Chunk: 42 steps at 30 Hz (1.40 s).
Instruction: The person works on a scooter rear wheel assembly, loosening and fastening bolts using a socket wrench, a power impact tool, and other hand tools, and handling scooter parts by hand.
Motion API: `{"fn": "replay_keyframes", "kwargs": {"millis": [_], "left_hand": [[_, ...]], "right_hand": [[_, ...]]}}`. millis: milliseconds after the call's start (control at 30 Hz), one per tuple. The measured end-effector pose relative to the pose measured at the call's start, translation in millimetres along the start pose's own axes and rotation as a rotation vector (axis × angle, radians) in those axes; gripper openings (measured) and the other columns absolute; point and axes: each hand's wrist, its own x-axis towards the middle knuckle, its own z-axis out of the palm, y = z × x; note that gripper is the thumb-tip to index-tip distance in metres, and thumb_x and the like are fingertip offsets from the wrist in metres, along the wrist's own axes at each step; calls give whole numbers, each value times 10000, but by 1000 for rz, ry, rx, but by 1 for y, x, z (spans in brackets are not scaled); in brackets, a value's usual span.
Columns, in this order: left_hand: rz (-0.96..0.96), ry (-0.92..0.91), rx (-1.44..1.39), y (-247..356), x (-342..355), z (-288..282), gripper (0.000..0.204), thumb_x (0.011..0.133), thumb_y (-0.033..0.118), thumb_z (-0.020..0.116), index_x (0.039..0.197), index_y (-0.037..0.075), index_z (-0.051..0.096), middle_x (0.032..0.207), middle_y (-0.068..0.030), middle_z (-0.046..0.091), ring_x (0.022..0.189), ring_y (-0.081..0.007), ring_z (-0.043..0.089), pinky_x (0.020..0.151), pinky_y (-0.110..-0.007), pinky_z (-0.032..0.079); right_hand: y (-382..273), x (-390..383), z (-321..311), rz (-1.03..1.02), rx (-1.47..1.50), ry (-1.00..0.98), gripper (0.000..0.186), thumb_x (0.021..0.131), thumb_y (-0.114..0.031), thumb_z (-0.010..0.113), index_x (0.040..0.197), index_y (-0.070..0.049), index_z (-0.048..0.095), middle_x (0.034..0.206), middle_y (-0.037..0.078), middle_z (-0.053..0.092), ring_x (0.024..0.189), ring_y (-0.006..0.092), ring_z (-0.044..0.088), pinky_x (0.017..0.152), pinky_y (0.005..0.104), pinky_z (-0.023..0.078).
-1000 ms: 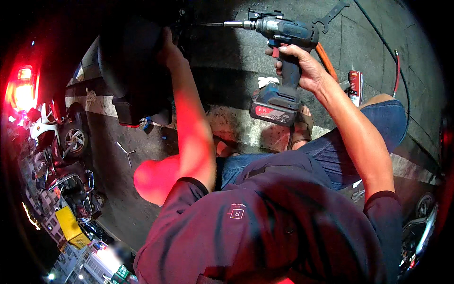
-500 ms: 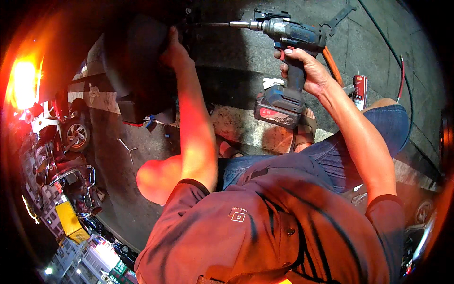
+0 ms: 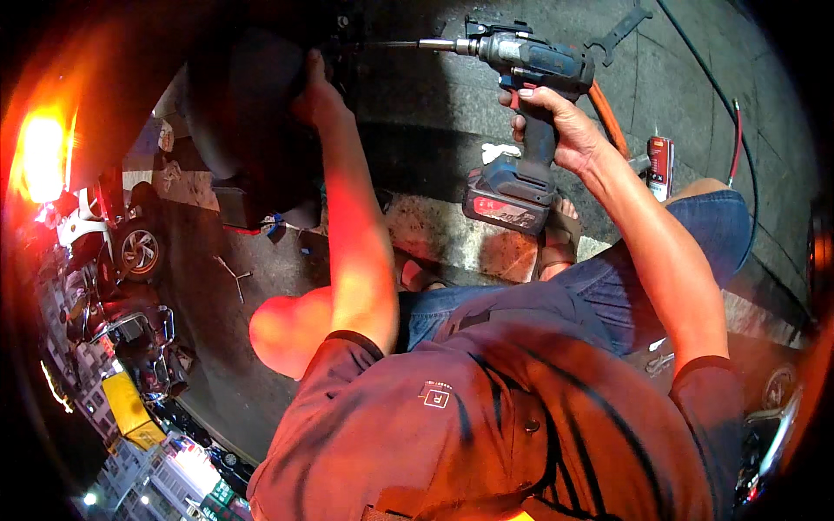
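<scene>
My right hand [image 3: 560, 130] is wrapped around the grip of a cordless impact wrench [image 3: 543, 65], index finger at its red trigger. A large battery pack [image 3: 511, 195] sits under the handle. The wrench lies level, its socket and long thin extension [image 3: 404, 43] pointing left into deep shadow, where the tip cannot be made out. Reaching up and left, my left hand [image 3: 320, 100] is closed against a dark, rounded part [image 3: 252, 95] of what looks like a vehicle. Its thumb shows on top; the other fingers are lost in the dark.
On the pavement at upper right lie a flat open-ended spanner [image 3: 621, 35], an orange bar [image 3: 608, 117], a red-and-white can [image 3: 660, 165] and a dark hose [image 3: 708, 74]. A three-armed wrench [image 3: 233, 276] lies at left. Scooters [image 3: 130, 247] stand beyond, near a glaring orange light [image 3: 42, 156].
The impact wrench and my right hand have shifted very slightly left. My left hand keeps nearly the same place on the dark part.
</scene>
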Motion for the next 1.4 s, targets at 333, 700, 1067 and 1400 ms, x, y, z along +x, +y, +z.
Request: {"fn": "replay_keyframes", "kwargs": {"millis": [333, 700, 1067, 1400], "left_hand": [[-8, 27, 17, 7, -2, -2, 544, 649, 156, 813, 1047, -123, 568, 1158, -156, 569, 1023, -238, 549, 891, -354, 445], [-109, -187, -158, -15, -25, -9, 392, 830, 179, 628, 1153, -19, 528, 1174, -107, 542, 978, -200, 568, 824, -303, 481], [-584, -811, -599, 22, -135, 42, 253, 943, 268, 452, 1014, 51, 560, 1045, -156, 607, 1022, -297, 561, 906, -432, 423], [-543, -572, -536, 137, -145, -29, 215, 931, 189, 467, 1054, 56, 581, 1230, -177, 523, 1189, -293, 457, 1067, -428, 296]], "right_hand": [[-3, 2, 0, -1, -59, -13, 278, 812, -216, 626, 1034, -63, 559, 980, 56, 636, 695, 99, 587, 640, 285, 506], [-6, 11, -14, -74, -163, -76, 398, 772, -192, 634, 1129, -39, 545, 1043, 88, 630, 745, 121, 592, 698, 286, 495], [-40, -18, -11, -95, -198, -187, 467, 731, -156, 652, 1168, -32, 548, 1014, 102, 644, 760, 130, 587, 742, 276, 490], [-54, 37, 26, 88, -325, -532, 376, 656, -14, 747, 1015, -7, 635, 937, 89, 663, 852, 180, 627, 817, 339, 498]]}}
